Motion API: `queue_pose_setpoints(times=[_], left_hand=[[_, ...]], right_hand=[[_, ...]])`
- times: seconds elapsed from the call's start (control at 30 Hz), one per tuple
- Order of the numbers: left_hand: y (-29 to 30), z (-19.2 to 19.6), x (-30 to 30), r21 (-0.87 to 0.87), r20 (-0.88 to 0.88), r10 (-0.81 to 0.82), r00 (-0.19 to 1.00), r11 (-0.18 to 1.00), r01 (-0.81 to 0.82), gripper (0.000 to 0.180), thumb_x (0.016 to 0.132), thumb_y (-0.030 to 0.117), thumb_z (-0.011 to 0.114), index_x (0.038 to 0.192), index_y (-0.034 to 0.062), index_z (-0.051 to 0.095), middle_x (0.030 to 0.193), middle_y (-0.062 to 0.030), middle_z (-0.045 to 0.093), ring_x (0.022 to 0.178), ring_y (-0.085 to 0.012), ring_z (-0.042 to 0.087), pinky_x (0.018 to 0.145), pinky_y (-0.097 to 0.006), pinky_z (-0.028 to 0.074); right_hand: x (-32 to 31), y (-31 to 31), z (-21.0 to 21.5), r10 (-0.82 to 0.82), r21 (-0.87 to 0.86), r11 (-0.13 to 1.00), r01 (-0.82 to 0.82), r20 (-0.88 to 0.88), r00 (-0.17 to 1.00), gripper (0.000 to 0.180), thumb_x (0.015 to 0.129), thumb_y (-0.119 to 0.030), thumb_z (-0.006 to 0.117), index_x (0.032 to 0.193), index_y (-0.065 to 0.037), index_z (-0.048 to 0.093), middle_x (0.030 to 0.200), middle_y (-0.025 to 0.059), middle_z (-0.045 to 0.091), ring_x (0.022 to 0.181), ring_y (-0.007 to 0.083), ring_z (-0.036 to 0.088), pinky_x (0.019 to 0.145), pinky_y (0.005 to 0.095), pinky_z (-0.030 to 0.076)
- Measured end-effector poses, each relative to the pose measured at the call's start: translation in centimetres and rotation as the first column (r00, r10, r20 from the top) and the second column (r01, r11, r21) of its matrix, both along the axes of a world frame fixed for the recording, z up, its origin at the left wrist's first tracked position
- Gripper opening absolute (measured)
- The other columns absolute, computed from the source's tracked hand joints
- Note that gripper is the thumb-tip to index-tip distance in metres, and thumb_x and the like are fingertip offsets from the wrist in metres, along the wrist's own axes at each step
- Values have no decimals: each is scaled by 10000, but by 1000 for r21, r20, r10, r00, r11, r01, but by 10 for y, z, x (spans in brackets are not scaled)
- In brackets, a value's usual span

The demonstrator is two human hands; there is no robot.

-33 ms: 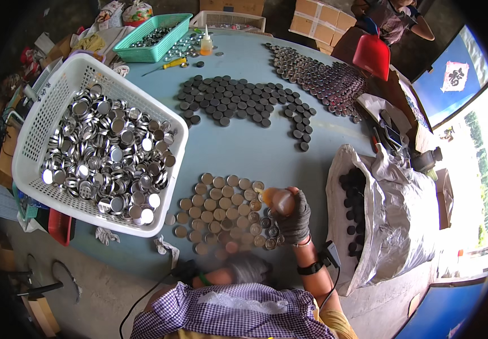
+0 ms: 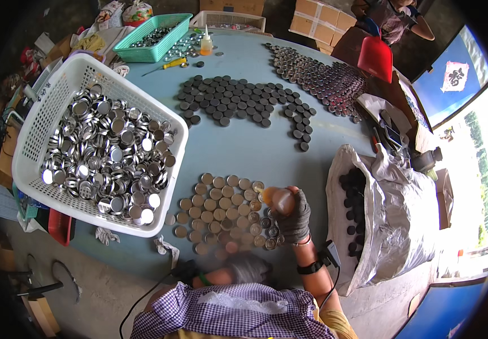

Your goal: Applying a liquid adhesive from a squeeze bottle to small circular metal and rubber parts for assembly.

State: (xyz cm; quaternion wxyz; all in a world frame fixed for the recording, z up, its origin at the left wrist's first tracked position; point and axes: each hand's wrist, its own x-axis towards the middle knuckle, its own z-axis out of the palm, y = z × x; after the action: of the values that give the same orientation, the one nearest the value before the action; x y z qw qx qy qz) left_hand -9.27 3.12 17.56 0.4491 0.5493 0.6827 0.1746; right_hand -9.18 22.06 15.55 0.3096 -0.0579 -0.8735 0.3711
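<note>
Bottle (image 2: 280, 201) in right hand (image 2: 296, 220)

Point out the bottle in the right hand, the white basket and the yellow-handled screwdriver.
Bottle (image 2: 283, 201): head view, on its body.
White basket (image 2: 43, 117): head view, on its perforated left inner wall.
Yellow-handled screwdriver (image 2: 175, 63): head view, on its handle.

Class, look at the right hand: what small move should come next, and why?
Probably a light squeeze of the bottle: the right hand grips it tilted, its nozzle pointing toward the upper-right edge of the round metal pieces. Whether liquid is already coming out, I cannot tell.
</note>
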Motion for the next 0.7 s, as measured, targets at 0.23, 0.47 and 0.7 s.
queue_pose_setpoints(times=[0.23,0.47,0.7], left_hand=[[4,-9,5,-13,-45,2,999,1000,-2,258,896,247,484,1038,125,661,956,-121,686,903,-312,670,827,-418,523],[2,-14,8,24,-43,27,999,999,-26,252,890,255,491,1027,131,663,943,-119,684,889,-312,671,815,-416,527],[5,-28,13,38,-82,17,996,999,-14,270,888,262,492,1054,135,664,968,-117,686,890,-318,671,822,-416,526]], right_hand=[[-8,4,-1,-39,-11,999,39,5,999,571,673,-162,813,1161,-35,545,999,137,622,892,297,644,791,377,526],[-2,9,-1,-47,72,996,51,-56,997,566,688,-168,810,1169,-27,546,992,139,623,885,305,644,794,376,525],[7,3,10,-66,13,998,66,21,998,572,684,-183,814,1160,-14,546,995,152,628,888,316,649,796,381,527]])
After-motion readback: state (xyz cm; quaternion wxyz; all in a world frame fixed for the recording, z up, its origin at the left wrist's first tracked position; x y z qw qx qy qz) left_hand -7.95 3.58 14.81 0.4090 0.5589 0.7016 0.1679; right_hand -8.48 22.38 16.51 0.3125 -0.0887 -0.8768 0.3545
